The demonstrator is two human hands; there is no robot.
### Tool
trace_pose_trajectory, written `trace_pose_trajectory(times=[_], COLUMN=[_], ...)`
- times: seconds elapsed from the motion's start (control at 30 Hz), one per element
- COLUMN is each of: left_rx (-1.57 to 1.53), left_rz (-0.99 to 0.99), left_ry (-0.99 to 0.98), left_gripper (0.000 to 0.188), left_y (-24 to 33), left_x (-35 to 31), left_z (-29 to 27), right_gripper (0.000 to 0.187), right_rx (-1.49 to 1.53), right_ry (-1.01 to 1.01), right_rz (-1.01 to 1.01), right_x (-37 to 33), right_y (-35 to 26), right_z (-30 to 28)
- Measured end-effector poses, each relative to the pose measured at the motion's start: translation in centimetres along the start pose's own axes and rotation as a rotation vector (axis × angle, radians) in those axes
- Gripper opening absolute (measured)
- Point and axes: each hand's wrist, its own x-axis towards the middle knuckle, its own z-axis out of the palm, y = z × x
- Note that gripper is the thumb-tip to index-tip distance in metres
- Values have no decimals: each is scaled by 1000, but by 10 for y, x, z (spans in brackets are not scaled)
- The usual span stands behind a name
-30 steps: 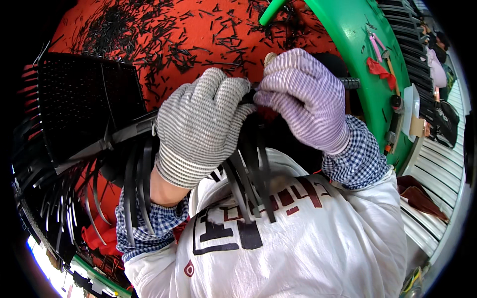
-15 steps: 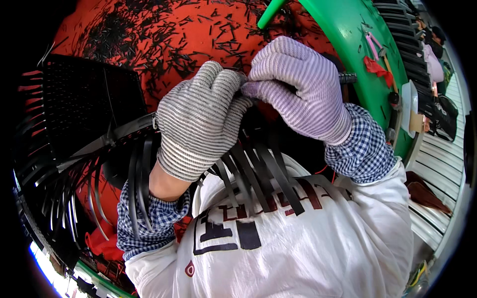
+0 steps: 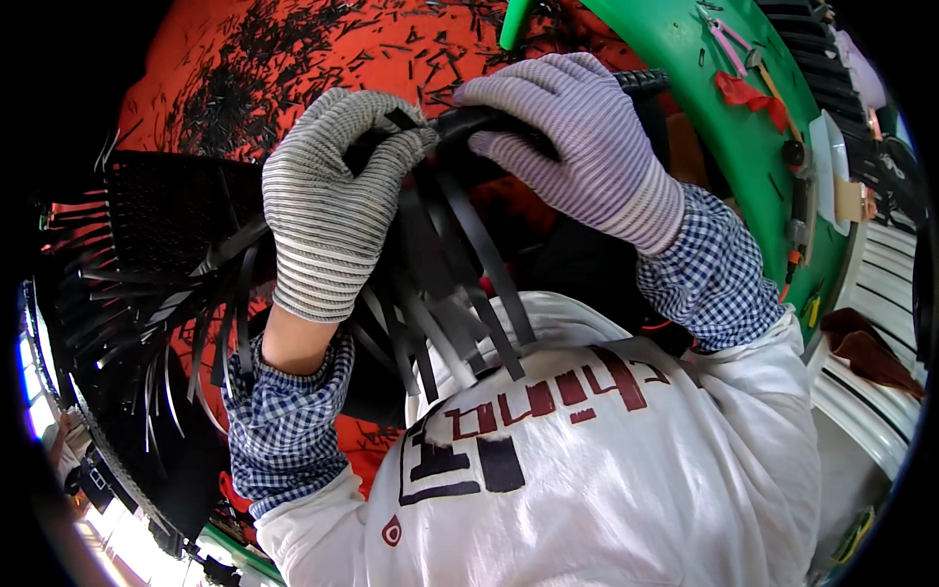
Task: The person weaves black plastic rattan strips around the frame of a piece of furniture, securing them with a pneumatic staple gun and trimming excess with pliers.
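Observation:
In a grey-striped glove, my left hand (image 3: 337, 205) is closed, pinching a flat black strip (image 3: 398, 119) between thumb and fingertips. My right hand (image 3: 582, 147), gloved in purple stripes, is curled around a black strip-wrapped bar (image 3: 641, 82); its thumb sits on the near side. The bar shows again as a dark length between the two hands. Loose black strips (image 3: 430, 274) hang from it toward my white shirt front. Left of my left hand is a dark woven panel (image 3: 161, 201), with many strip ends (image 3: 166, 303) fanning out from its edge.
Short black offcuts (image 3: 245, 88) litter the red floor covering (image 3: 176, 59) ahead. A curved green surface (image 3: 704, 117) at the right holds pink-handled pliers (image 3: 726, 44), a red cloth (image 3: 751, 100) and a wooden-handled tool (image 3: 778, 103). White slats (image 3: 885, 313) lie farther right.
My hands have moved apart, the left one leftward, and more of the bar shows between them. The right hand has gone from a pinch to a curl around the bar. Hanging strips have shifted left.

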Motion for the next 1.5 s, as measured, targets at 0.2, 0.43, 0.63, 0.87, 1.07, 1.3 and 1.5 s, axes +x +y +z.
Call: trace_pose_trajectory(times=[0.2,0.43,0.63,0.87,1.07,1.3,1.5], left_rx=[-130,-112,-142,168,309,53,-54], left_rz=[-163,-169,-131,64,235,20,-76], left_ry=[27,14,31,82,101,9,-10], left_gripper=[12,10,8,15,16,10,10], left_y=[2,-1,5,11,14,13,8], left_x=[6,10,11,10,11,14,14], left_z=[-3,-2,4,7,5,1,0], right_gripper=[33,39,36,39,37,40,47], right_rx=[-75,-76,-115,-86,-112,-124,185], right_ry=[43,58,104,84,137,171,366], right_rz=[71,147,129,118,123,123,24], right_x=[1,3,1,-1,0,-6,-32], right_y=[-10,-16,-8,-8,-12,-17,-44], right_z=[10,7,18,13,19,23,8])
